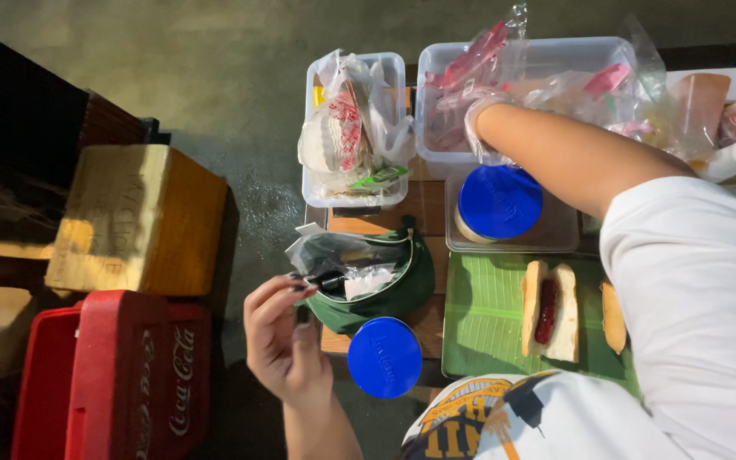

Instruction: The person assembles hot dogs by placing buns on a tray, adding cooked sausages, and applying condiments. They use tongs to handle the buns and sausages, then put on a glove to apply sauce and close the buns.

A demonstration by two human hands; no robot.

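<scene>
Green pouch (385, 294) lies touching left hand (283, 336); right hand (483, 128) well apart.

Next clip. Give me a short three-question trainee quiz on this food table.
1. True or false: the right hand wears a clear plastic glove and reaches into a clear bin.
2. Which thing is the left hand at? A) a red crate B) the green pouch C) a blue lid
3. What fills the split bun on the green tray?
Key: 1 true; 2 B; 3 a red sausage.
</scene>
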